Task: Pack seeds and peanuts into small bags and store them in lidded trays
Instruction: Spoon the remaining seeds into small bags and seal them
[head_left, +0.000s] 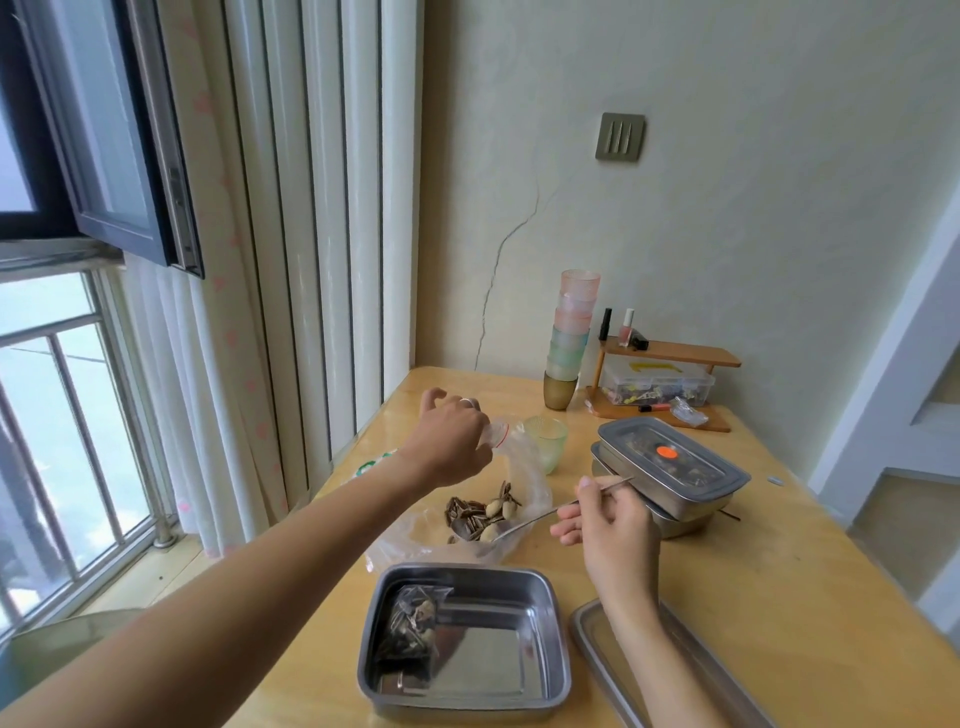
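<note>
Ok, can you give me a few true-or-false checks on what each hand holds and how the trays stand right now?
1. The left hand holds up a small bag. True.
2. The right hand is empty. False: it grips a spoon whose bowl lies in the seeds and peanuts.
3. The near tray holds one packed bag. True.
4. The near tray has its lid on. False: the lid lies on the table to its right.
5. The far trays are stacked, with a lid on top. True.

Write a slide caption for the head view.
Left hand holds a zip bag; right hand holds a spoon in the seeds and peanuts.
</note>
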